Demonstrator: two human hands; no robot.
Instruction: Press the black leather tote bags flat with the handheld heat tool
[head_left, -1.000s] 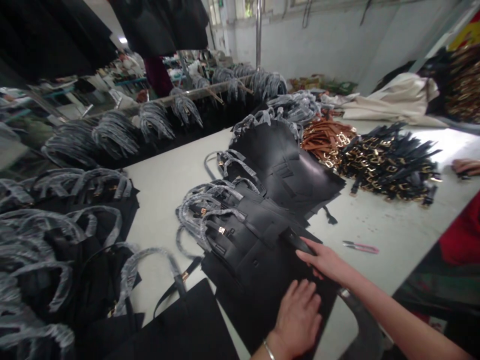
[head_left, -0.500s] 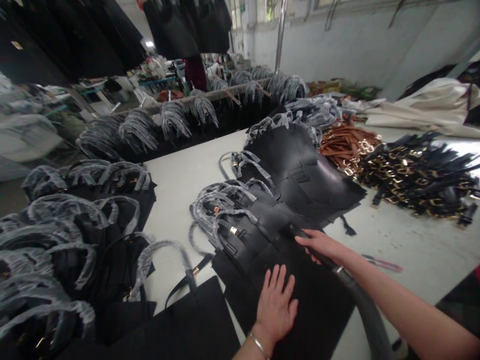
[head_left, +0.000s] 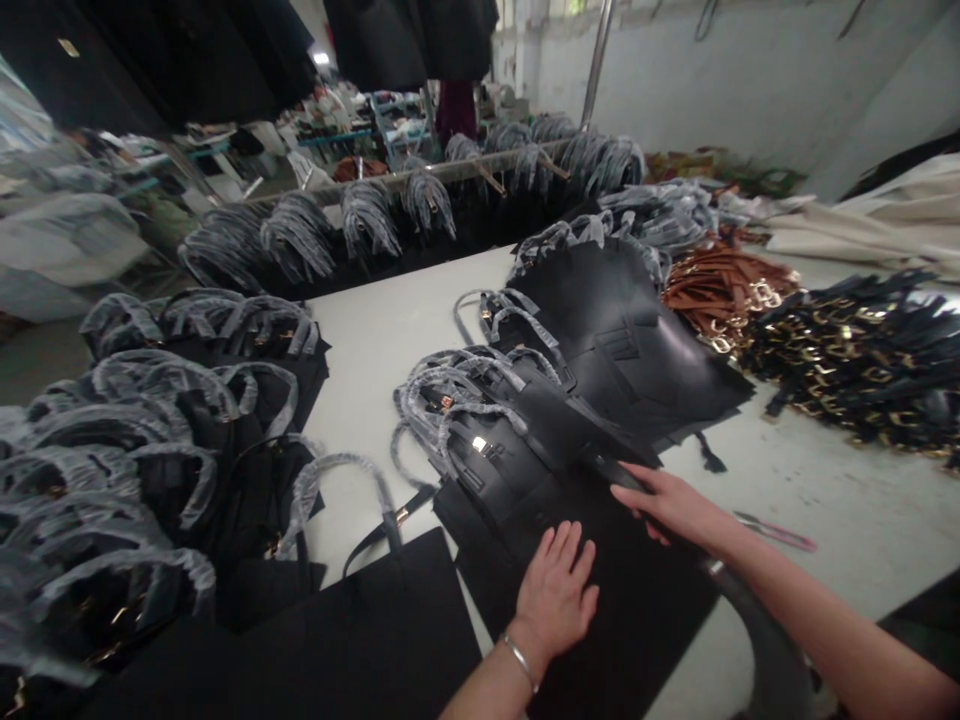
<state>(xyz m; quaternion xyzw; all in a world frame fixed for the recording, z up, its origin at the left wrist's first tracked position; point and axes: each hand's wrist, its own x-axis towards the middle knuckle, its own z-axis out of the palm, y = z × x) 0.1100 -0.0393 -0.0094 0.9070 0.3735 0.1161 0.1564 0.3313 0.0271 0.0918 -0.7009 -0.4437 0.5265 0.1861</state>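
Observation:
My left hand [head_left: 556, 588], a silver bangle at its wrist, lies flat on a black leather bag panel [head_left: 622, 610], fingers outstretched. Just right of it, my right hand [head_left: 667, 500] is closed around a black, slender tool [head_left: 616, 474]. Its tip points up and left over the panels, and a thick dark hose [head_left: 765, 640] seems to trail from it under my forearm. Beyond my hands, stacked black bag panels [head_left: 517, 440] carry plastic-wrapped handles [head_left: 442, 385] and gold buckles. I cannot make out what exactly the tool is.
More black bag panels with wrapped handles [head_left: 165, 430] crowd the left. Brown straps [head_left: 724, 285] and black buckled straps [head_left: 862, 360] are heaped at right. A pink-handled cutter or tweezers [head_left: 776, 530] lies on the white table [head_left: 367, 330]. Behind runs a loaded rail [head_left: 390, 180].
The view has shifted, so most things sit slightly further right. The left hand stays flat on the panel; the right hand keeps hold of the tool, with little movement over the panels.

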